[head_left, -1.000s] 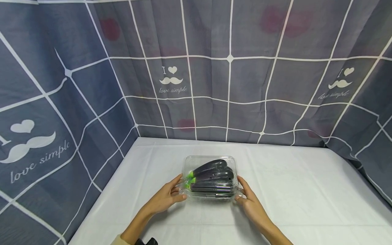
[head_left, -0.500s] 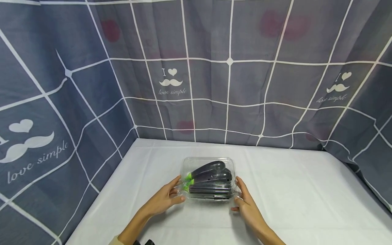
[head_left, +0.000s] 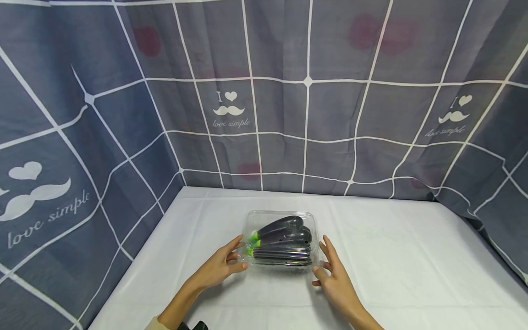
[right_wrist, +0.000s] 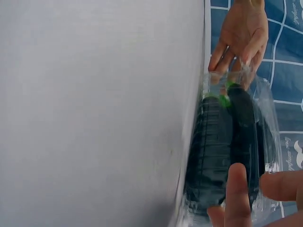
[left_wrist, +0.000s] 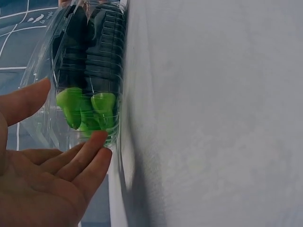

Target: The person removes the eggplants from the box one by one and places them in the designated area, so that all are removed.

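A clear plastic clamshell box (head_left: 280, 266) sits on the white-covered table with several dark eggplants (head_left: 284, 238) inside, their green stem ends to the left. My left hand (head_left: 220, 266) is at the box's left end; in the left wrist view its fingers (left_wrist: 90, 161) are nearly straight against the plastic, and the thumb stands apart from them. At the right end is my right hand (head_left: 336, 279), its fingers extended and spread beside the box. In the right wrist view these fingers (right_wrist: 236, 189) partly cover the box, and whether they all touch it is hard to tell.
White cloth (head_left: 412, 256) covers the table around the box. Grey-blue checked curtains (head_left: 280, 110) rise behind it and on both sides. A small black object (head_left: 198, 325) shows by the left forearm at the lower frame edge.
My right hand's fingers have loosened and straightened from the box's right end. The left hand keeps its place, and the box stays on the table, shifted only slightly in view.
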Action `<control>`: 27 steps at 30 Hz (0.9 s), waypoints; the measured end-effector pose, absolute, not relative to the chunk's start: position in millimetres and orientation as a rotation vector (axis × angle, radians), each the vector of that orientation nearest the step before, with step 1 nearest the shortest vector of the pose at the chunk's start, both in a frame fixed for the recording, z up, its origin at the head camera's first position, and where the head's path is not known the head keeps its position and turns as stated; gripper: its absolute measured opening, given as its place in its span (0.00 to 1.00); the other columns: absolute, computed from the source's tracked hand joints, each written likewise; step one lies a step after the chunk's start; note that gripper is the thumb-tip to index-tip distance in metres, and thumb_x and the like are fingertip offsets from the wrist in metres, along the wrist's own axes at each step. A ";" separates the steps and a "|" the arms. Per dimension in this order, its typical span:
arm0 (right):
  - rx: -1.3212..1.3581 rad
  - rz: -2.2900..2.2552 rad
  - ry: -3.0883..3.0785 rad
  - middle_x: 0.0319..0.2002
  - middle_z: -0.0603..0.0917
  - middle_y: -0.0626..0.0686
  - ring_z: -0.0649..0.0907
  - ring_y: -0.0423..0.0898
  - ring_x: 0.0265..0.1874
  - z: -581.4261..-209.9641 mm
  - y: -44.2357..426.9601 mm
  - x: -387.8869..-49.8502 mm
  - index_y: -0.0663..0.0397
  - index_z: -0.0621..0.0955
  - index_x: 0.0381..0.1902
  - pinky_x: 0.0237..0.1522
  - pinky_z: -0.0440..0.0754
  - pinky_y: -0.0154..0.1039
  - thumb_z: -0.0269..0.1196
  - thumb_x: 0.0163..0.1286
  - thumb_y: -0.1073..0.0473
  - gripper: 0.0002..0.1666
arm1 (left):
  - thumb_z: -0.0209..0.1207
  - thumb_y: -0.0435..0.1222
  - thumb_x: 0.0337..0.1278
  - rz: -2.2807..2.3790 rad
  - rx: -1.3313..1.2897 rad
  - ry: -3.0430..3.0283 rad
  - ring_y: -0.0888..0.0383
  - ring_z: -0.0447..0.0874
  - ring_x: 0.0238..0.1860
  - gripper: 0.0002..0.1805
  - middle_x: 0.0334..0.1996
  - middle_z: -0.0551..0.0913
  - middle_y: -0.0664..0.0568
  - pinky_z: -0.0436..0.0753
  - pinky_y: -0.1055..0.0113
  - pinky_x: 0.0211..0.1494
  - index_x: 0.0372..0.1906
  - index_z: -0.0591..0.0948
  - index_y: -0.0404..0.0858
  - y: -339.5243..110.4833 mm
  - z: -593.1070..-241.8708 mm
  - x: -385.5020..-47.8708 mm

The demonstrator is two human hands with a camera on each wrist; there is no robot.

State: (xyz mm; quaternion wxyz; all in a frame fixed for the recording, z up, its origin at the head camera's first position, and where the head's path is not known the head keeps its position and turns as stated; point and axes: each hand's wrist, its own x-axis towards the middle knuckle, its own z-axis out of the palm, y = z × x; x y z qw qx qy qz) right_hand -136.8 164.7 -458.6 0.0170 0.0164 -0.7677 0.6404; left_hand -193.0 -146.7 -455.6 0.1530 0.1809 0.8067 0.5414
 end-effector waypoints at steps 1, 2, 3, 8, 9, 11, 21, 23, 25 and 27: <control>0.059 1.985 -2.376 0.75 0.54 0.64 0.71 0.67 0.60 -459.1 164.4 -136.9 0.43 0.48 0.80 0.33 0.86 0.42 0.57 0.69 0.73 0.49 | 0.63 0.41 0.65 1.552 0.518 2.313 0.33 0.63 0.67 0.47 0.72 0.58 0.31 0.65 0.44 0.67 0.79 0.49 0.35 -147.0 -456.0 -193.1; 0.062 1.976 -2.373 0.75 0.55 0.64 0.72 0.67 0.59 -459.6 164.5 -136.9 0.41 0.48 0.80 0.33 0.86 0.42 0.58 0.68 0.74 0.51 | 0.62 0.41 0.65 1.550 0.516 2.314 0.33 0.63 0.68 0.47 0.72 0.57 0.32 0.65 0.44 0.68 0.79 0.48 0.35 -147.4 -456.5 -193.1; 0.058 1.969 -2.372 0.75 0.55 0.64 0.72 0.68 0.59 -459.9 164.5 -137.1 0.40 0.48 0.80 0.33 0.86 0.42 0.59 0.68 0.74 0.52 | 0.62 0.41 0.65 1.549 0.517 2.314 0.33 0.63 0.68 0.47 0.72 0.57 0.31 0.65 0.44 0.68 0.79 0.48 0.35 -147.3 -456.5 -193.3; 0.038 1.940 -2.378 0.74 0.58 0.64 0.76 0.65 0.56 -460.2 164.4 -137.8 0.41 0.50 0.80 0.33 0.86 0.40 0.60 0.66 0.75 0.52 | 0.63 0.40 0.65 1.555 0.513 2.312 0.33 0.64 0.67 0.46 0.72 0.59 0.32 0.66 0.44 0.67 0.78 0.49 0.34 -145.7 -455.2 -193.2; 0.042 1.935 -2.379 0.74 0.59 0.64 0.76 0.64 0.55 -460.2 164.1 -138.0 0.43 0.51 0.80 0.33 0.86 0.40 0.60 0.66 0.75 0.52 | 0.63 0.40 0.64 1.558 0.512 2.310 0.33 0.64 0.67 0.46 0.72 0.59 0.32 0.66 0.44 0.67 0.78 0.49 0.34 -145.3 -454.7 -193.1; 0.033 1.932 -2.385 0.73 0.60 0.65 0.77 0.62 0.54 -459.8 163.4 -138.3 0.43 0.52 0.79 0.32 0.86 0.40 0.60 0.66 0.75 0.51 | 0.63 0.39 0.64 1.559 0.510 2.313 0.34 0.64 0.67 0.46 0.72 0.59 0.32 0.66 0.44 0.67 0.78 0.50 0.34 -145.2 -454.8 -192.7; -0.079 1.886 -2.439 0.71 0.63 0.64 0.80 0.55 0.48 -455.6 159.2 -138.4 0.41 0.56 0.78 0.26 0.84 0.41 0.59 0.64 0.73 0.49 | 0.63 0.40 0.64 1.565 0.505 2.303 0.33 0.63 0.68 0.46 0.72 0.58 0.31 0.65 0.44 0.68 0.78 0.49 0.33 -144.2 -455.3 -192.5; -0.097 1.877 -2.439 0.70 0.65 0.63 0.81 0.53 0.47 -455.3 158.5 -138.7 0.40 0.57 0.78 0.25 0.84 0.41 0.58 0.63 0.73 0.49 | 0.63 0.39 0.64 1.566 0.503 2.306 0.33 0.63 0.68 0.46 0.72 0.58 0.31 0.65 0.44 0.68 0.78 0.49 0.33 -144.1 -455.3 -192.3; -0.104 1.873 -2.439 0.69 0.66 0.62 0.80 0.53 0.45 -454.6 157.6 -139.2 0.39 0.58 0.77 0.25 0.84 0.42 0.58 0.63 0.74 0.48 | 0.63 0.39 0.64 1.571 0.499 2.309 0.33 0.63 0.68 0.46 0.72 0.58 0.31 0.65 0.44 0.68 0.78 0.49 0.33 -144.1 -455.5 -192.1; -0.105 1.868 -2.446 0.69 0.66 0.61 0.80 0.53 0.46 -453.8 157.1 -139.2 0.39 0.59 0.77 0.24 0.84 0.42 0.57 0.62 0.74 0.48 | 0.63 0.39 0.64 1.577 0.493 2.308 0.33 0.63 0.68 0.46 0.72 0.58 0.31 0.65 0.44 0.68 0.78 0.49 0.32 -143.6 -456.0 -192.0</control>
